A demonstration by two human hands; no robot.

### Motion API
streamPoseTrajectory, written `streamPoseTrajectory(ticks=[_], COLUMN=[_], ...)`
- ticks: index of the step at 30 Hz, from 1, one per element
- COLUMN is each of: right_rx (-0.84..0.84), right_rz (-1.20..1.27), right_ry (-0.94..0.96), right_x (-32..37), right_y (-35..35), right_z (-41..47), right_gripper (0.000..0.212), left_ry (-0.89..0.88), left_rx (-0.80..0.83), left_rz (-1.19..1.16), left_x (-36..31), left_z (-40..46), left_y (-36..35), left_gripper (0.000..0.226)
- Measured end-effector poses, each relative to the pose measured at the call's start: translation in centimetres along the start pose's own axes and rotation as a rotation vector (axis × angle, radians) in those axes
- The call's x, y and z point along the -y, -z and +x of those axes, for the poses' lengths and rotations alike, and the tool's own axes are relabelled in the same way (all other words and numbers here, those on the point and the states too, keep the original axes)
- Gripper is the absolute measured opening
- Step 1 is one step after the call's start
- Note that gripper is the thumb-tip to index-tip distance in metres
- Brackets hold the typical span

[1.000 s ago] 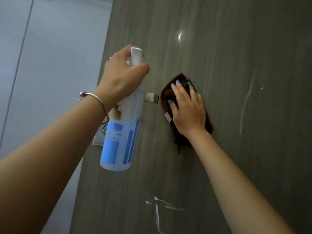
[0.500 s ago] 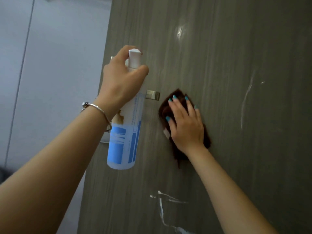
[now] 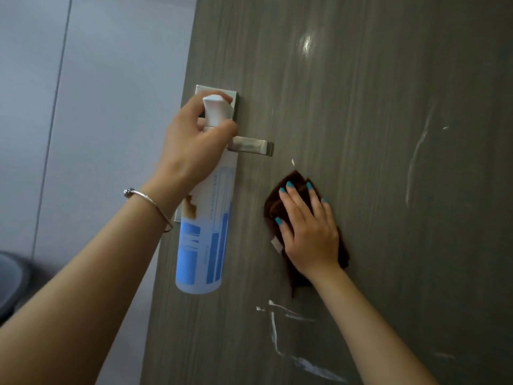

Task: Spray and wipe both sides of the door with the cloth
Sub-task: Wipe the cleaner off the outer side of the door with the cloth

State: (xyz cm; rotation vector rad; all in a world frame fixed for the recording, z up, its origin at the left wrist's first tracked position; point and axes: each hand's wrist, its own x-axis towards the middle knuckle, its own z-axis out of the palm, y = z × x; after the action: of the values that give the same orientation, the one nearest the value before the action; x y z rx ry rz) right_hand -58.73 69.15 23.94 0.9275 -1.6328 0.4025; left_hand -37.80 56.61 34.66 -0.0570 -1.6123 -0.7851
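Observation:
A grey wood-grain door fills most of the view. My left hand grips the neck of a white spray bottle with a blue label, held upright in front of the door's left edge. My right hand lies flat, fingers straight, pressing a dark brown cloth against the door to the right of the bottle. White streaks of foam run down the door below the cloth, and another streak shows further right.
A silver lever handle on a metal plate sits just behind the bottle's top. A pale grey wall stands left of the door. A dark rounded object shows at the lower left edge.
My right hand has slid the cloth downward on the door, away from the handle. The view has shifted, so the handle plate now shows above my left hand.

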Motion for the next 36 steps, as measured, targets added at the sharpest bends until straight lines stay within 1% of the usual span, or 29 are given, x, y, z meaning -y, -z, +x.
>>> streamPoseTrajectory(ticks=[2, 4, 7, 9, 11, 14, 16, 19, 22, 25, 27, 29, 32, 36], right_rx=[0.018, 0.02, -0.04, -0.081, -0.102, -0.119, -0.12, -0.092, -0.079, -0.059, -0.061, -0.095, -0.137, -0.08], right_rz=[0.017, 0.042, 0.023, 0.012, 0.011, 0.051, 0.072, 0.062, 0.058, 0.059, 0.054, 0.043, 0.058, 0.022], right_ry=[0.006, -0.033, -0.041, -0.035, -0.049, -0.108, -0.132, -0.104, -0.061, 0.003, 0.005, -0.019, -0.061, 0.0], right_x=[-0.7, -1.2, -1.1, -1.3, -1.4, -0.3, 0.7, 1.3, 0.5, -0.2, -0.4, -0.1, 0.8, 1.0], right_y=[1.0, 1.7, 1.3, 1.0, 0.8, 0.5, -0.1, -0.8, -0.4, 0.3, 0.6, 0.4, -0.5, -1.4], right_z=[3.0, 6.3, 8.0, 7.9, 7.7, 6.1, 3.6, 0.8, 1.7, 4.5, 6.0, 6.2, 3.3, -1.9], right_gripper=[0.054, 0.054, 0.053, 0.053, 0.053, 0.052, 0.052, 0.053, 0.052, 0.052, 0.052, 0.051, 0.051, 0.052], left_ry=[0.004, 0.012, 0.024, 0.029, 0.081, 0.161, 0.161, 0.154, 0.15, 0.112, 0.085, 0.076, 0.071, 0.04], left_rx=[-0.034, -0.079, -0.056, -0.011, 0.02, 0.016, 0.022, 0.039, 0.083, 0.125, 0.136, 0.127, 0.1, 0.072], left_rz=[-0.011, -0.041, -0.047, -0.021, -0.01, -0.034, -0.054, -0.101, -0.142, -0.154, -0.143, -0.136, -0.13, -0.109], left_x=[0.3, 0.9, 2.7, 4.3, 6.1, 7.9, 8.5, 8.7, 8.7, 9.1, 9.6, 10.0, 10.2, 9.9], left_z=[-0.2, -0.4, -1.4, -2.8, -4.2, -5.5, -5.5, -5.1, -4.6, -4.3, -4.3, -4.2, -4.2, -4.1], left_y=[0.9, 2.1, 3.6, 3.8, 3.2, 2.3, 1.8, 1.6, 2.0, 2.2, 2.1, 2.0, 1.7, 1.2], left_gripper=[0.026, 0.03, 0.036, 0.04, 0.038, 0.038, 0.038, 0.037, 0.038, 0.049, 0.054, 0.052, 0.046, 0.037])
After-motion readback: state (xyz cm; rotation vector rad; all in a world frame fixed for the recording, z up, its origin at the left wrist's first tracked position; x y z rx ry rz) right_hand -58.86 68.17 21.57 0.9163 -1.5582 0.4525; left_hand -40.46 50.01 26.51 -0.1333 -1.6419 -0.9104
